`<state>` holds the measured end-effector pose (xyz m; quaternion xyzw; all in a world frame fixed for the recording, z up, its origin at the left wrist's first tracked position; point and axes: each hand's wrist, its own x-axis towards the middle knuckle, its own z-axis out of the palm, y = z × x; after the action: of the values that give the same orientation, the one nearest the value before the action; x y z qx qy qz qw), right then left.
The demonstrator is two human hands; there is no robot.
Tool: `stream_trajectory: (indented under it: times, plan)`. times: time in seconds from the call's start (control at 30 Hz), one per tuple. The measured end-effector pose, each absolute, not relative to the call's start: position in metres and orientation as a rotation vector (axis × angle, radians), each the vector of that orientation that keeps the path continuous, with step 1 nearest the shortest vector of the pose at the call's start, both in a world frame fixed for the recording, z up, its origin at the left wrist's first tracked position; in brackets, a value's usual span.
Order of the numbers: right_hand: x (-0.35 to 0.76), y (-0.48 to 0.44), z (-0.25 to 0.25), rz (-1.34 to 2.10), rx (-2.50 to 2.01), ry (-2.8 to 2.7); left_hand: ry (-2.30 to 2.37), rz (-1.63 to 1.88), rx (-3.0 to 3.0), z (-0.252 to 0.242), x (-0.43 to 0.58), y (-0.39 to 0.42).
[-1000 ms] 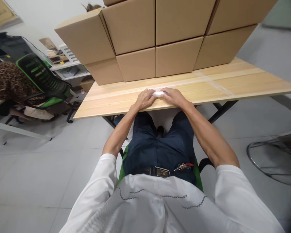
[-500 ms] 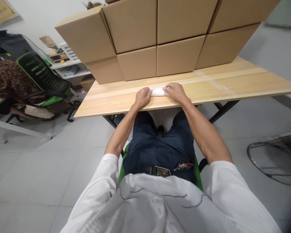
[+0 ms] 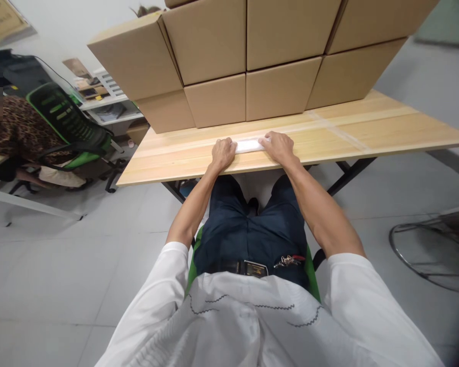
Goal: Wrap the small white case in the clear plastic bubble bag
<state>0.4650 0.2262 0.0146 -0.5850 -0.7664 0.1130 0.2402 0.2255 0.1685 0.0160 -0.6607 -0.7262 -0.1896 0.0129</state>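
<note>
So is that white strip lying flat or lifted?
Flat: white strip rests on the table, left hand and right hand pinning its ends.

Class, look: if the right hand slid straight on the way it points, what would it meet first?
The right hand touches the white strip at its end; beyond it, probably the lower cardboard boxes.

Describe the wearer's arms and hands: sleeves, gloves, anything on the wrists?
The left hand and right hand are bare, with no gloves, and no watch or rings show. The forearms are uncovered. The left sleeve and right sleeve are short, loose and plain white. They belong to a white shirt with a thin dark wavy line of stitching near its hem.
</note>
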Motion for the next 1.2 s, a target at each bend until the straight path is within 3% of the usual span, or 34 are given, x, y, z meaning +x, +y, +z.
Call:
stream_trajectory:
  times: [0.3, 1.0, 1.2]
  plan:
    - [0.456, 0.217, 0.024, 0.218, -1.713, -2.183, -2.336, -0.582, -1.969, 0.012, 0.222, 0.172]
    - [0.458, 0.216, 0.025, 0.086, -1.835, -2.218, -2.308, -0.956, -1.981, -0.003, 0.207, 0.187]
    - [0.458, 0.215, 0.026, 0.157, -1.834, -2.212, -2.313, -1.213, -1.96, -0.001, 0.204, 0.189]
